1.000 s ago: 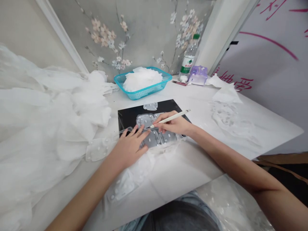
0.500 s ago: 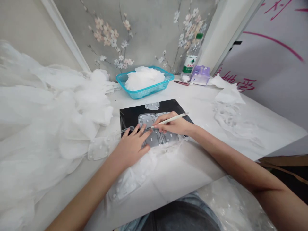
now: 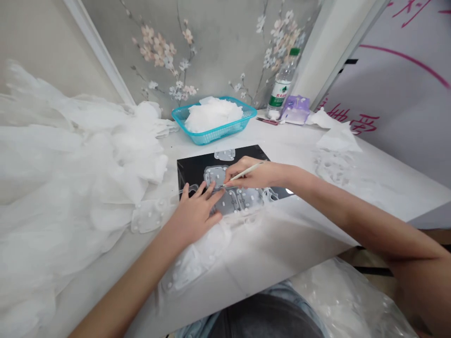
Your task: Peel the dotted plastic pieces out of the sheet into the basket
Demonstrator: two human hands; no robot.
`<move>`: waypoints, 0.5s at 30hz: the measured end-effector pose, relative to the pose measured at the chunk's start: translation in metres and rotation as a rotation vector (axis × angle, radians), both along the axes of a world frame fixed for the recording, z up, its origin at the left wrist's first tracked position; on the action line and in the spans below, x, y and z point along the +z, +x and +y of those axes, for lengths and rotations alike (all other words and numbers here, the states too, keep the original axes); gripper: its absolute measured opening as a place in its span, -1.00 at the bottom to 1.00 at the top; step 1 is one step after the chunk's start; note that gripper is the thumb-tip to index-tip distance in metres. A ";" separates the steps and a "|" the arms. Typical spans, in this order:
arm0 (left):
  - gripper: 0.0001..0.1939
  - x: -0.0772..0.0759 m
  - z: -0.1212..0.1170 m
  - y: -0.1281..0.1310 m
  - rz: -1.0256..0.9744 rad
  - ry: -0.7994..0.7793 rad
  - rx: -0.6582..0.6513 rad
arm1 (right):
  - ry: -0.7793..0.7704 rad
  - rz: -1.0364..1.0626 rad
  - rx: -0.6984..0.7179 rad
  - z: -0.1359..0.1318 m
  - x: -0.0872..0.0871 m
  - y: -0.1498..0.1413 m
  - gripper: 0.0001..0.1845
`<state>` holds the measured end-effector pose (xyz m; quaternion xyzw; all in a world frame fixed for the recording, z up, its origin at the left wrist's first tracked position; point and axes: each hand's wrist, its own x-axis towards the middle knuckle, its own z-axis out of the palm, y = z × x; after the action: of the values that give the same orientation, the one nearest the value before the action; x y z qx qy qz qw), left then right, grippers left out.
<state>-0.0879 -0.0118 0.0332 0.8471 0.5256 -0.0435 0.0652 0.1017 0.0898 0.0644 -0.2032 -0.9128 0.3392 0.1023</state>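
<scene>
My left hand [image 3: 197,213] lies flat with its fingers spread over the lower left of a black board [image 3: 192,170], pressing on a translucent white film sheet [image 3: 227,202] with rounded outlines and small holes. In my right hand [image 3: 255,174] a slim white pen-like tool [image 3: 246,170] is pinched, slanting down to the left. Its tip is at the film, close to my left index fingertip; the tip's exact form is too small to tell. Another film piece [image 3: 214,175] lies just above the tip, and a separate small piece [image 3: 224,154] rests near the board's far edge.
A heap of white sheets [image 3: 116,159] covers the left side. At the back stand a blue basket [image 3: 211,137] of white material, a green-capped bottle [image 3: 280,91] and a purple packet [image 3: 296,110]. A red-handled tool [image 3: 268,121] lies beside them. Film scraps [image 3: 338,169] lie at right.
My right forearm has swung up and outward, and the tool's back end has turned and looks shorter. The tip stays near the same spot. My left hand keeps its place on the film.
</scene>
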 end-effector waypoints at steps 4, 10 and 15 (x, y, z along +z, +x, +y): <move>-0.47 0.001 -0.001 0.002 0.013 -0.006 0.021 | 0.001 -0.081 0.024 0.004 0.012 0.004 -0.88; -0.47 -0.001 -0.001 0.002 0.024 0.007 0.023 | -0.011 -0.130 -0.010 0.009 0.018 0.009 -0.86; -0.47 -0.002 -0.001 0.002 0.033 0.025 0.017 | -0.153 -0.166 -0.063 0.012 0.017 0.011 -0.87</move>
<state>-0.0863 -0.0132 0.0315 0.8426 0.5342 -0.0505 0.0464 0.1129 0.1015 0.0814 -0.2666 -0.8827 0.3864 0.0210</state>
